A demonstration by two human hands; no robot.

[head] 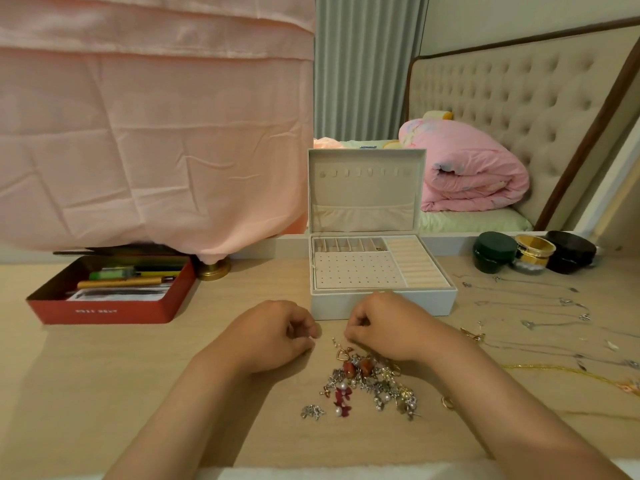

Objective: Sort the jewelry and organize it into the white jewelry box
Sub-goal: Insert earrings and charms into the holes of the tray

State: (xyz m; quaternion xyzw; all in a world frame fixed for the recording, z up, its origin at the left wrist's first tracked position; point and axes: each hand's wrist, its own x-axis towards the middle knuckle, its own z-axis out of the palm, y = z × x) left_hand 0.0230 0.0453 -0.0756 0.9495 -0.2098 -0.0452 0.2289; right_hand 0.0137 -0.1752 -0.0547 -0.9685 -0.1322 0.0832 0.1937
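A pink cloth (138, 116) was seen draped over the upper left, its hem hanging down to the wooden desk (104, 382). Behind the desk, a tufted headboard (519, 116) and a rolled pink quilt (467, 171) were noted.

The white jewelry box (429, 304) was found at mid-desk, near the far edge, with its lid (363, 192) stood upright. Its top tray was exposed: small divided slots at the back, a perforated panel at front left, ring rolls at right. A red tin (104, 310) of pens was recorded well to the left of the box.

The left hand (273, 336) and right hand (377, 327) were rested on the desk just in front of the box, both with fingers curled inward. Whether anything was pinched in either could not be told.

Three jars, green (493, 252), gold (533, 254) and black (569, 252), were lined up touching one another at far right.

A heap of mixed jewelry (367, 382) was seen between the forearms. Silver chains (540, 306) were laid out right of the box, a gold chain (561, 370) nearer. One gold ring (447, 402) lay just beside the right forearm.
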